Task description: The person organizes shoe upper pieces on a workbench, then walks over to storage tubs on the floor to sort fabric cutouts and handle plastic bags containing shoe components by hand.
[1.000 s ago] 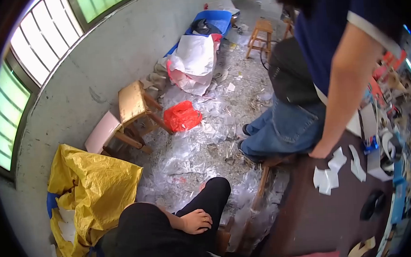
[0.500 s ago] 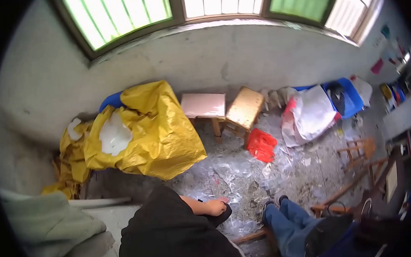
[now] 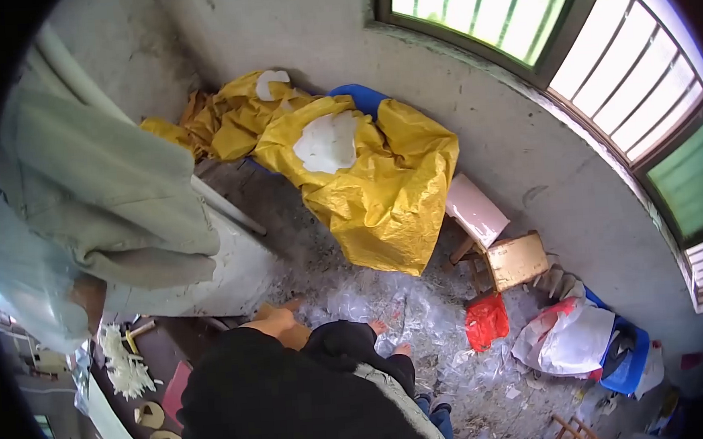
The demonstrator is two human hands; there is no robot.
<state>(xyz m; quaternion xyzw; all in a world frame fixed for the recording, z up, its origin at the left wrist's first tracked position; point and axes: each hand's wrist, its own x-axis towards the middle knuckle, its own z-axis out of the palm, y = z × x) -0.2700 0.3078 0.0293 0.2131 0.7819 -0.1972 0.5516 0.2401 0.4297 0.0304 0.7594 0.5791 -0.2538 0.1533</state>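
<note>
Bare skin of my left arm shows beyond the black clothing at the lower middle; its fingers cannot be made out. Past the dark fabric over my leg, two small bits of skin appear, too small to tell whether they are fingers or toes. No object can be seen held. My right hand cannot be picked out. The nearest thing on the left is a pale cabinet with a grey-green cloth hanging over it.
Yellow sheeting with white pieces lies along the wall. Beside it are a pink-topped stool, a wooden stool, a red bag and a blue tub. A brown table holds white gloves. Plastic scraps litter the floor.
The view has swung left, bringing the cloth, cabinet and table's other end in. The person in jeans has slid to the bottom edge. My left hand, earlier resting on my leg, is now mostly hidden.
</note>
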